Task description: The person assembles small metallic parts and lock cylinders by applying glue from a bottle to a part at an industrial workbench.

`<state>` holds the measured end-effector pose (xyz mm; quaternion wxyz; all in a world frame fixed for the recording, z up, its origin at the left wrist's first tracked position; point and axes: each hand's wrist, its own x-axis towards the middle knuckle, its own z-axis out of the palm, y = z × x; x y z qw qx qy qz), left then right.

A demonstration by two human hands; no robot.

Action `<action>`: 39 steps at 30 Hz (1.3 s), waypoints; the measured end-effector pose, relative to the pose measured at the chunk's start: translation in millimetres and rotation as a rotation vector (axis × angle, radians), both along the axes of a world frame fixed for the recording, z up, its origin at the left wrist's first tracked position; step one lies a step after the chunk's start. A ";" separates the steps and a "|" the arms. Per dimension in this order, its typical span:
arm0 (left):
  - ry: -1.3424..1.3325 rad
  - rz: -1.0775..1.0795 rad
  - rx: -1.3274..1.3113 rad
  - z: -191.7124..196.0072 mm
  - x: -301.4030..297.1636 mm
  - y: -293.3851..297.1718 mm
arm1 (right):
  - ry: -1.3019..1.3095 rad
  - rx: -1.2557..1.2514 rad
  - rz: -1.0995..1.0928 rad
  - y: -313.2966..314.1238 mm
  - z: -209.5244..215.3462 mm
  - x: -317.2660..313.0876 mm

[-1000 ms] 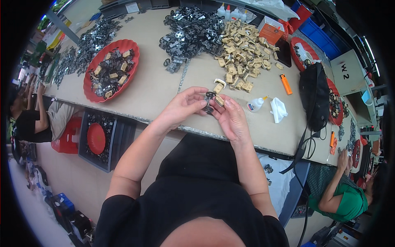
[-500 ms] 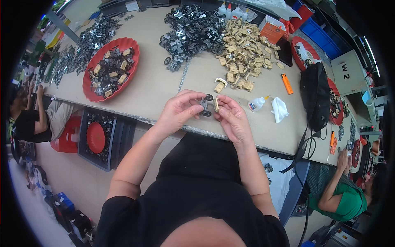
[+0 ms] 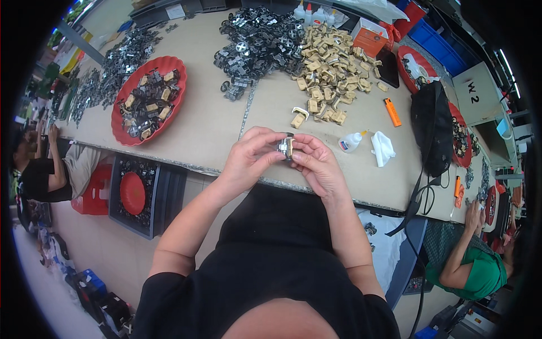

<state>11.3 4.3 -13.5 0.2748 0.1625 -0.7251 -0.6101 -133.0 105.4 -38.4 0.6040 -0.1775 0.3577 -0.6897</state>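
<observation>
Close to the table's front edge, my left hand [image 3: 244,161] pinches a small grey toy car chassis [image 3: 283,146] with black wheels. My right hand [image 3: 320,166] grips a small tan plastic body part [image 3: 291,147] by its fingertips. Chassis and body part are touching face to face between the two hands; fingers cover much of both, so I cannot tell whether they are joined. Right of my right hand, a small white squeeze bottle [image 3: 350,143] stands tilted next to a crumpled white tissue [image 3: 383,150]. Just beyond my hands lie loose tan parts [image 3: 298,120].
Dark chassis [image 3: 257,48] and tan parts [image 3: 333,73] are heaped at the back. A red scalloped dish [image 3: 179,93] of assembled pieces stands left. An orange lighter [image 3: 392,112] and black bag [image 3: 430,133] lie right. Co-workers sit at both sides.
The chassis and the tan part were apart; now my hands have come together and the two touch. The chassis has turned, its wheels less visible. The view has shifted slightly.
</observation>
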 end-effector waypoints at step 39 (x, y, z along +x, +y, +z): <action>0.075 0.236 0.077 -15.7 -0.9 13.3 | 0.384 -0.147 -0.108 -0.2 -4.4 20.4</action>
